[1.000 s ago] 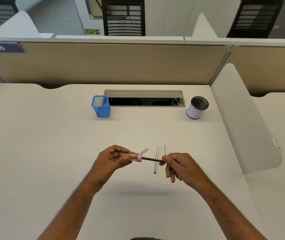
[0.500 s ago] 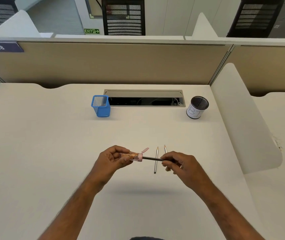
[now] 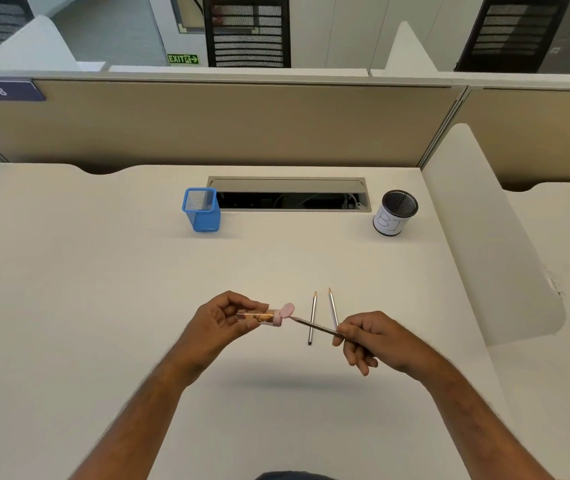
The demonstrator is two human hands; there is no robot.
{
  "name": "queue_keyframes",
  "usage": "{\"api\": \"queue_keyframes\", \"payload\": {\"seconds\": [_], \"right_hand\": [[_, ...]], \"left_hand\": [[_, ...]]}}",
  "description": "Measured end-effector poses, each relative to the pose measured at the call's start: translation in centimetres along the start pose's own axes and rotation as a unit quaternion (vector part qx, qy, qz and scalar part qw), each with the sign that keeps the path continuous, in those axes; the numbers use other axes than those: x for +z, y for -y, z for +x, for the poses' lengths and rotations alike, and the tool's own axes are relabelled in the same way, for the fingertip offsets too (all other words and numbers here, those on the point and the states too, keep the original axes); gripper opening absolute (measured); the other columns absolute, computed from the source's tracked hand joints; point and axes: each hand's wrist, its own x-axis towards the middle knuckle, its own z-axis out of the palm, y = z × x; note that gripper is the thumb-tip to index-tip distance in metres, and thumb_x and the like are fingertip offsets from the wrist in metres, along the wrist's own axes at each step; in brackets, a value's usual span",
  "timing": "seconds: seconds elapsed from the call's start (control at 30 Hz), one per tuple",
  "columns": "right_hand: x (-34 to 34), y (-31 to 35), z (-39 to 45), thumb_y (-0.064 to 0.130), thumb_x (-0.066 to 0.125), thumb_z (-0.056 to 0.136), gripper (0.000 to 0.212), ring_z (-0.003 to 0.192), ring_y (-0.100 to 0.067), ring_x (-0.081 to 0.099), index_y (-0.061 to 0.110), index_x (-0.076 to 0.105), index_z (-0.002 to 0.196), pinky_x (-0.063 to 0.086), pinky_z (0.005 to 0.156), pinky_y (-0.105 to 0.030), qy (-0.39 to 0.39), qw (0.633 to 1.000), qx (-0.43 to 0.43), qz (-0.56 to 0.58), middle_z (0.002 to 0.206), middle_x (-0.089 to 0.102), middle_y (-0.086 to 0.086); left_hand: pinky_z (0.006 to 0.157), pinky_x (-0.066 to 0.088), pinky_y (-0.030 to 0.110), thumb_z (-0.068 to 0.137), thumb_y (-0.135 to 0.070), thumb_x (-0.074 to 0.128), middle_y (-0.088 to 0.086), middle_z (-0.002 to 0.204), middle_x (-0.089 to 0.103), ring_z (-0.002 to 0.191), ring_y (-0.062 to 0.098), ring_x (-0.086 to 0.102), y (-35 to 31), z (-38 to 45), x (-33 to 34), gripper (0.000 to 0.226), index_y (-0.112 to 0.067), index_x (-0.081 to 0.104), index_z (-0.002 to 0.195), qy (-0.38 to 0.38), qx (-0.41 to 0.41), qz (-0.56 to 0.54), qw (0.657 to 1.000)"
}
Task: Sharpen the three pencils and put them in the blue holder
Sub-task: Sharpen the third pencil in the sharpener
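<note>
Blue holder upright on the surface, far-left of the sharpener. My left hand grips that sharpener, pink cap end pointing right. Pencil tip sits just right of it, out of the hole, pinched in my right hand. Two more pencils lie flat right of the sharpener. Black cup far-right.

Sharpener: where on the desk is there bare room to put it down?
Bare desk lies left of the left hand, and between the blue holder and the black cup. It is crowded near the right hand, where two pencils lie.
</note>
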Motion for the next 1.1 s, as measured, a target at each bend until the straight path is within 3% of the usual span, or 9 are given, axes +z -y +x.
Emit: {"api": "queue_keyframes", "payload": {"seconds": [0.13, 0.23, 0.37, 0.47, 0.57, 0.63, 0.77, 0.87, 1.1], "right_hand": [[0.9, -0.9, 0.2, 0.026, 0.048, 0.113, 0.029, 0.052, -0.023, 0.064, 0.004, 0.065, 0.103, 0.036, 0.048, -0.027, 0.006, 1.0, 0.008, 0.02, 0.077, 0.075, -0.015], [2.1, -1.4, 0.7, 0.028, 0.047, 0.113, 0.025, 0.053, -0.025, 0.064, 0.006, 0.057, 0.105, 0.033, 0.047, -0.028, 0.003, 1.0, 0.016, 0.021, 0.08, 0.077, -0.016], [4.3, -2.0, 1.6, 0.032, 0.048, 0.111, 0.021, 0.06, -0.026, 0.067, 0.015, 0.051, 0.101, 0.028, 0.047, -0.026, -0.018, 0.999, 0.034, 0.004, 0.084, 0.08, -0.017], [6.1, -2.7, 2.8, 0.035, 0.047, 0.11, 0.022, 0.06, -0.028, 0.072, 0.014, 0.05, 0.103, 0.04, 0.053, -0.022, -0.08, 0.995, 0.051, -0.037, 0.079, 0.08, -0.014], [7.5, -3.2, 4.2, 0.037, 0.047, 0.107, 0.024, 0.062, -0.031, 0.076, 0.014, 0.048, 0.099, 0.051, 0.066, -0.037, -0.138, 0.984, 0.075, -0.087, 0.073, 0.079, -0.01], [8.1, -3.3, 5.1, 0.038, 0.046, 0.106, 0.026, 0.06, -0.03, 0.075, 0.016, 0.045, 0.093, 0.055, 0.066, -0.039, -0.152, 0.977, 0.079, -0.13, 0.071, 0.078, -0.01], [9.0, -3.8, 7.5, 0.044, 0.041, 0.104, 0.029, 0.071, -0.036, 0.074, 0.016, 0.046, 0.095, 0.059, 0.069, -0.041, -0.184, 0.938, 0.061, -0.288, 0.078, 0.076, -0.008], [9.4, -3.8, 9.3, 0.039, 0.04, 0.106, 0.03, 0.09, -0.041, 0.072, 0.011, 0.05, 0.106, 0.047, 0.07, -0.041, -0.204, 0.896, 0.042, -0.393, 0.094, 0.075, -0.014], [9.2, -3.6, 12.0, 0.031, 0.042, 0.105, 0.028, 0.096, -0.039, 0.074, 0.009, 0.058, 0.113, 0.051, 0.075, -0.038, -0.196, 0.849, 0.05, -0.488, 0.103, 0.078, -0.014]], "left_hand": [[0.114, 0.052, 0.052, 0.093, -0.006, 0.083, 0.015, 0.124, 0.081, 0.125, 0.031, 0.074, 0.7, -0.2, -0.8, 0.027, -0.002, 0.069, 0.116, -0.042, 0.003, -0.049, 0.998], [0.117, 0.05, 0.057, 0.093, -0.005, 0.08, 0.018, 0.125, 0.08, 0.126, 0.035, 0.073, 1.4, -0.5, -1.2, 0.025, 0.001, 0.068, 0.113, -0.058, 0.001, -0.069, 0.996], [0.117, 0.05, 0.06, 0.086, -0.01, 0.081, 0.018, 0.124, 0.08, 0.125, 0.036, 0.074, 1.9, -0.8, -1.4, 0.039, 0.008, 0.063, 0.115, -0.074, 0.002, -0.094, 0.993], [0.117, 0.05, 0.059, 0.091, -0.004, 0.079, 0.018, 0.124, 0.08, 0.125, 0.035, 0.074, 2.3, -0.9, -1.5, 0.034, 0.011, 0.061, 0.116, -0.08, -0.005, -0.087, 0.993], [0.117, 0.05, 0.059, 0.094, -0.001, 0.077, 0.016, 0.124, 0.081, 0.125, 0.032, 0.075, 2.6, -0.9, -1.5, 0.026, 0.009, 0.062, 0.114, -0.079, -0.016, -0.074, 0.994], [0.117, 0.05, 0.059, 0.094, -0.001, 0.077, 0.016, 0.124, 0.081, 0.124, 0.032, 0.075, 2.6, -0.9, -1.5, 0.024, 0.007, 0.064, 0.113, -0.08, -0.021, -0.073, 0.994], [0.116, 0.052, 0.056, 0.094, 0.001, 0.077, 0.014, 0.122, 0.082, 0.121, 0.029, 0.076, 2.5, -0.9, -1.2, 0.024, 0.008, 0.065, 0.113, -0.082, -0.029, -0.073, 0.994], [0.115, 0.053, 0.054, 0.094, 0.003, 0.077, 0.014, 0.12, 0.082, 0.119, 0.028, 0.078, 2.4, -0.8, -1.0, 0.022, 0.008, 0.065, 0.112, -0.085, -0.033, -0.07, 0.993], [0.115, 0.053, 0.056, 0.094, 0.0, 0.079, 0.014, 0.12, 0.083, 0.119, 0.03, 0.077, 2.8, -0.9, -1.0, 0.021, 0.006, 0.067, 0.111, -0.091, -0.039, -0.065, 0.993]]}}
